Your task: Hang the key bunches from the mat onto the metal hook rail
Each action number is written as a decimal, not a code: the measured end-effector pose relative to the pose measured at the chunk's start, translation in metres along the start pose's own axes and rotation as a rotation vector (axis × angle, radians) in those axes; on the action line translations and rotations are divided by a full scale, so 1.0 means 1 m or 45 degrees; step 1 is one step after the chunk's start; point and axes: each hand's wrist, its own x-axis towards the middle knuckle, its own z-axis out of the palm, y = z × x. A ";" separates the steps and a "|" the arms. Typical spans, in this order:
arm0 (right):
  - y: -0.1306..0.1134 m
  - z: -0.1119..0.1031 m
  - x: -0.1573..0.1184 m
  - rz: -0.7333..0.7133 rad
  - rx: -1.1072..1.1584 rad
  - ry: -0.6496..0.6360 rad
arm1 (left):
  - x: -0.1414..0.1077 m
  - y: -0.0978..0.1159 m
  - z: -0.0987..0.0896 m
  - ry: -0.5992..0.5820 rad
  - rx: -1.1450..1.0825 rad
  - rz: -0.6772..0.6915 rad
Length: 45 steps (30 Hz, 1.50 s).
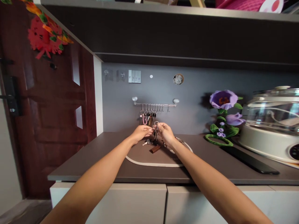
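Note:
My left hand (142,133) and my right hand (166,133) meet above a brown mat (149,158) with a pale border. Between my pinched fingertips is a metal key ring (156,123) with dark keys (155,134) hanging below it; both hands appear to grip it. On the mat beneath lie a silver key (147,142) and a brown bar-shaped fob (155,149). Other items there are partly hidden behind my right hand. Just behind my hands, several key bunches (145,117) hang from a clear hook rail (155,105) on the wall.
A low shelf (149,34) overhangs the counter (112,169). To the right are purple artificial flowers (223,100), a black phone-like slab (251,160) and a white appliance with a clear lid (271,135). A dark red door (53,130) stands on the left.

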 end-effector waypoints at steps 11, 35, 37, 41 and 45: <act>-0.022 0.010 0.045 -0.048 -0.062 0.224 | 0.004 -0.006 -0.002 0.176 0.568 0.185; -0.027 0.016 0.101 0.123 0.081 0.531 | -0.004 -0.002 -0.006 0.062 1.405 0.443; -0.027 0.016 0.098 0.125 0.067 0.507 | -0.003 -0.003 -0.007 0.058 1.412 0.453; -0.025 0.014 0.093 0.110 0.011 0.447 | -0.002 -0.003 -0.008 0.051 1.404 0.451; -0.019 0.010 0.093 0.090 -0.048 0.427 | -0.001 -0.005 -0.009 0.039 1.415 0.457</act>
